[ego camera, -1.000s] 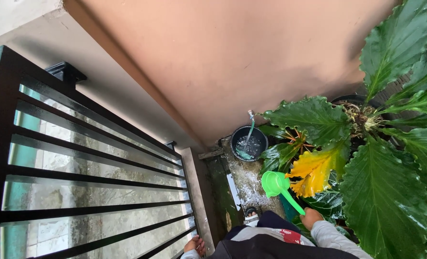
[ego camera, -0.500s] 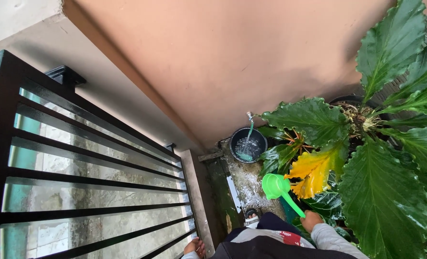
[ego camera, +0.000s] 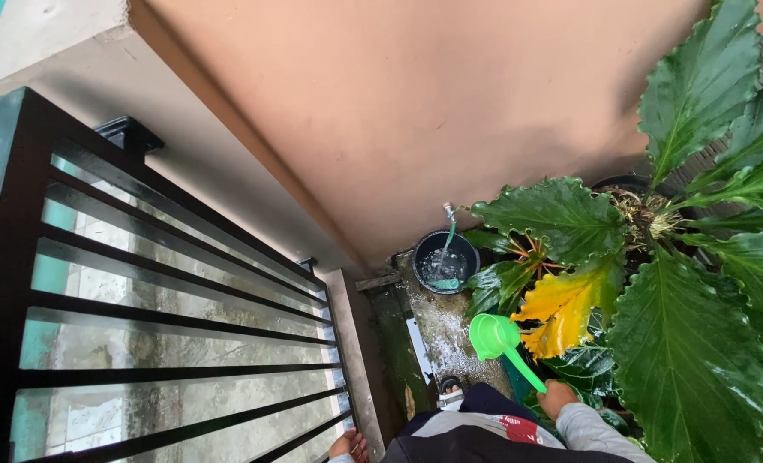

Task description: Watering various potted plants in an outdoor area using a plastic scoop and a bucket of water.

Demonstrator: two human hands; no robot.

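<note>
Black gate bars (ego camera: 159,283) wall us in on the left, and big wet leaves (ego camera: 690,343) crowd the right, leaving one narrow concrete strip (ego camera: 437,330) open ahead. Along it stands the black bucket (ego camera: 445,261) under a running tap (ego camera: 449,210). Our right hand (ego camera: 557,399) closes its fingers on the green dipper (ego camera: 495,336), whose handle slants up-left, its cup toward the bucket. Our left hand (ego camera: 349,445) hangs by the gate; its fingers look loose and hold nothing.

Tall peach plastered wall (ego camera: 416,103), black metal barred gate (ego camera: 141,309) at left, wet mossy concrete floor (ego camera: 441,330), dull daylight.
</note>
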